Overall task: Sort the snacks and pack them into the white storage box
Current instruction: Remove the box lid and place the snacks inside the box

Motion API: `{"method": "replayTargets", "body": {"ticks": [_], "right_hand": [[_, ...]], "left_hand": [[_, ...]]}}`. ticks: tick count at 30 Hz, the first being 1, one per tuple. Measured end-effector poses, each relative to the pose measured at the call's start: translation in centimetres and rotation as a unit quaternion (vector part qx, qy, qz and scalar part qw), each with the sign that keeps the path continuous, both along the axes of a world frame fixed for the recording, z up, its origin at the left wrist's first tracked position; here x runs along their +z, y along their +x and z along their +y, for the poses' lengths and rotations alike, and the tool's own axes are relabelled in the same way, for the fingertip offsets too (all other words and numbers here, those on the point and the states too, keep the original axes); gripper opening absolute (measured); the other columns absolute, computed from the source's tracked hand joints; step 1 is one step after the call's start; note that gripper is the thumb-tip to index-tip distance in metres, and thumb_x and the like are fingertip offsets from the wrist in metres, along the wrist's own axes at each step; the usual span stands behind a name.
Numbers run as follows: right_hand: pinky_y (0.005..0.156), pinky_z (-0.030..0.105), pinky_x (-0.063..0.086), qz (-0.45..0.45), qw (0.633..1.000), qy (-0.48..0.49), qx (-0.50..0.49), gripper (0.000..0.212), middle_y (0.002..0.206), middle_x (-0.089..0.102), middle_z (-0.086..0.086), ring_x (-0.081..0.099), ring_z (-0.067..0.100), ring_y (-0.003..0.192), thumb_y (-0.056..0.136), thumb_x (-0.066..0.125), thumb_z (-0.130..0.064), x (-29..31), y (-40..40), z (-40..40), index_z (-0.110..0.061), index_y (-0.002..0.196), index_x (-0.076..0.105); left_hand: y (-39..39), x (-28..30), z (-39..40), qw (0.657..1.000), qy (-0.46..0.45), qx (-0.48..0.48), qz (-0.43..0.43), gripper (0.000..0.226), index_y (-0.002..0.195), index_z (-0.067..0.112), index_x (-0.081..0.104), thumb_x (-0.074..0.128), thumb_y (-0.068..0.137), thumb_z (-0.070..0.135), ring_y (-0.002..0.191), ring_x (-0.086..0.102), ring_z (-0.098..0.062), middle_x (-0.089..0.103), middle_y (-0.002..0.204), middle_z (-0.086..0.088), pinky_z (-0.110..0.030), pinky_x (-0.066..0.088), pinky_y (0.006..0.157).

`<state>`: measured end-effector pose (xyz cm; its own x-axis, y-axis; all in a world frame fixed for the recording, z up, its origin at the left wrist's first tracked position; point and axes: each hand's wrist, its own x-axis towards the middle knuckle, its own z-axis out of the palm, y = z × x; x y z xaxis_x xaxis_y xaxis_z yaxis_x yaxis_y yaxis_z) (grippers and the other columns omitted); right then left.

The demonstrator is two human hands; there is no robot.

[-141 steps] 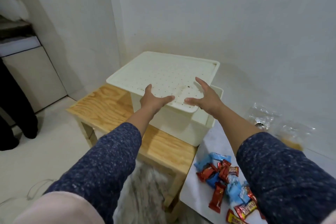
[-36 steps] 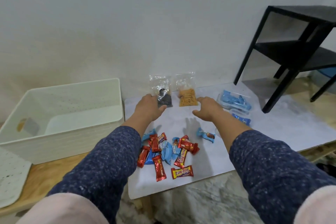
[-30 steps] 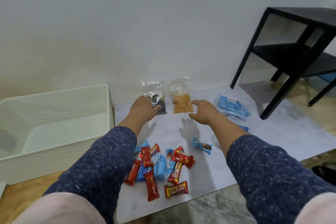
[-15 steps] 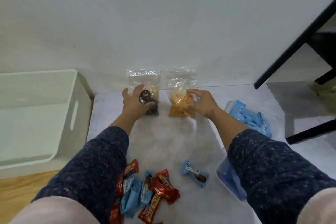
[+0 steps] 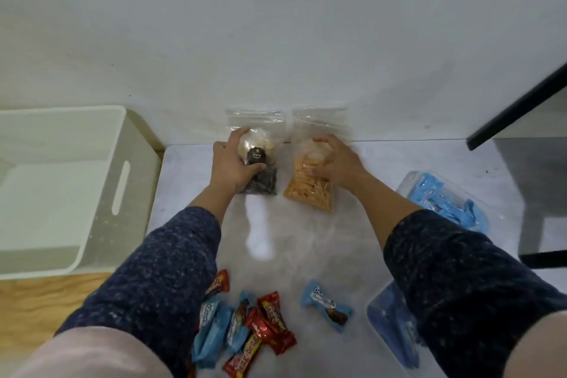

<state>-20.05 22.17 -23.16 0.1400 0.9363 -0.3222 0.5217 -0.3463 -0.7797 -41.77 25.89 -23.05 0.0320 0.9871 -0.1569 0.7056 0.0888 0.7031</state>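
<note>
- The white box (image 5: 61, 181) stood open at the left, as before, beside the sheet (image 5: 294, 239).
- Half a second earlier both hands only touched the bags; now they closed on them.
- The left hand (image 5: 233, 166) gripped the dark bag (image 5: 260, 172), fingers curled round it.
- The right hand (image 5: 334, 163) gripped the orange bag (image 5: 306, 190).
- The candies (image 5: 245, 328) lay near, unmoved.

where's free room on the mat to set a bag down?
Bare mat between the two forearms, from the clear bags down to the wrapped candies. The white storage box floor looks bare too. Crowded: the near edge and the right side with the blue packs.
</note>
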Motion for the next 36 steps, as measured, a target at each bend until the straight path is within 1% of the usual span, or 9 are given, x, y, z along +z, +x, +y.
{"method": "replayTargets", "body": {"ticks": [6, 9, 12, 15, 19, 22, 28, 33, 36], "right_hand": [[0.090, 0.034, 0.049, 0.020, 1.000, 0.003, -0.001, 0.064, 0.126, 0.054, 0.001, 0.053, 0.019, 0.106, 0.068, 0.080, -0.012, -0.2, -0.3, 0.2, -0.029, 0.123, 0.053], [0.084, 0.029, 0.047, 0.025, 1.000, 0.006, -0.001, 0.066, 0.126, 0.049, 0.002, 0.053, 0.019, 0.102, 0.069, 0.078, -0.012, 0.0, -0.4, 0.2, -0.031, 0.126, 0.051], [0.091, 0.031, 0.046, 0.031, 0.999, 0.015, -0.007, 0.065, 0.124, 0.047, 0.001, 0.048, 0.018, 0.109, 0.072, 0.076, -0.012, 1.6, -1.6, 0.0, -0.031, 0.128, 0.051], [0.092, 0.035, 0.050, 0.071, 0.996, 0.034, -0.039, 0.057, 0.122, 0.051, 0.002, 0.052, 0.019, 0.111, 0.070, 0.077, -0.010, 4.1, -3.4, -0.1, -0.033, 0.119, 0.058], [0.067, 0.024, 0.052, 0.110, 0.987, 0.088, -0.080, 0.034, 0.100, 0.062, 0.010, 0.060, 0.021, 0.081, 0.076, 0.067, 0.000, 8.6, -7.0, 0.0, -0.032, 0.087, 0.067], [0.050, 0.014, 0.046, 0.112, 0.979, 0.138, -0.100, 0.028, 0.079, 0.059, 0.002, 0.057, 0.015, 0.068, 0.080, 0.061, 0.003, 12.3, -11.0, -0.5, -0.022, 0.091, 0.067], [0.044, 0.007, 0.040, 0.101, 0.965, 0.197, -0.137, 0.031, 0.070, 0.050, -0.004, 0.051, 0.006, 0.057, 0.082, 0.057, 0.009, 17.1, -21.8, -1.7, -0.010, 0.105, 0.067], [0.042, 0.006, 0.040, 0.110, 0.967, 0.202, -0.106, 0.024, 0.074, 0.052, -0.003, 0.050, 0.007, 0.061, 0.083, 0.058, 0.007, 18.2, -31.0, -0.4, -0.012, 0.095, 0.066], [0.046, 0.007, 0.043, 0.118, 0.970, 0.192, -0.090, 0.020, 0.075, 0.053, -0.004, 0.051, 0.008, 0.065, 0.082, 0.059, 0.005, 17.6, -34.5, 0.7, -0.013, 0.088, 0.065]], "left_hand": [[0.2, -0.1, 0.1, 0.999, -0.033, -0.024, -0.014, 0.063, 0.129, 0.036, 0.047, 0.077, 0.075, 0.020, 0.083, 0.059, -0.021, 0.055, 0.108, -0.007, -0.031, 0.048, 0.087], [0.6, 0.1, 0.2, 0.998, -0.044, -0.014, -0.049, 0.046, 0.121, 0.032, 0.056, 0.069, 0.082, 0.011, 0.074, 0.056, -0.013, 0.065, 0.102, -0.005, -0.017, 0.046, 0.072], [-0.4, 1.5, 0.2, 0.996, -0.021, -0.020, -0.079, 0.043, 0.119, 0.032, 0.058, 0.065, 0.084, 0.008, 0.069, 0.055, -0.002, 0.067, 0.099, 0.000, -0.008, 0.040, 0.063], [-2.0, 3.8, 0.4, 0.992, 0.005, -0.015, -0.127, 0.040, 0.115, 0.032, 0.060, 0.064, 0.085, 0.007, 0.077, 0.060, -0.005, 0.068, 0.094, 0.002, -0.016, 0.047, 0.078], [-5.4, 7.3, 1.2, 0.981, 0.055, -0.006, -0.188, 0.035, 0.110, 0.031, 0.063, 0.062, 0.085, 0.006, 0.081, 0.060, 0.001, 0.062, 0.078, 0.007, -0.025, 0.046, 0.097], [-9.4, 9.7, 1.6, 0.967, 0.079, -0.022, -0.240, 0.034, 0.106, 0.034, 0.063, 0.060, 0.086, 0.007, 0.088, 0.062, -0.005, 0.062, 0.082, 0.011, -0.030, 0.048, 0.098], [-19.9, 13.6, 2.4, 0.958, 0.098, -0.061, -0.262, 0.033, 0.097, 0.038, 0.067, 0.065, 0.082, 0.008, 0.093, 0.060, -0.011, 0.061, 0.103, 0.006, -0.027, 0.051, 0.086], [-28.9, 14.9, 2.7, 0.948, 0.107, -0.021, -0.298, 0.032, 0.094, 0.034, 0.068, 0.061, 0.085, 0.004, 0.100, 0.063, -0.016, 0.063, 0.114, 0.006, -0.028, 0.051, 0.084], [-32.8, 14.1, 2.8, 0.945, 0.099, 0.012, -0.310, 0.033, 0.088, 0.033, 0.068, 0.060, 0.086, 0.001, 0.108, 0.062, -0.023, 0.064, 0.107, 0.002, -0.029, 0.049, 0.092]]}}
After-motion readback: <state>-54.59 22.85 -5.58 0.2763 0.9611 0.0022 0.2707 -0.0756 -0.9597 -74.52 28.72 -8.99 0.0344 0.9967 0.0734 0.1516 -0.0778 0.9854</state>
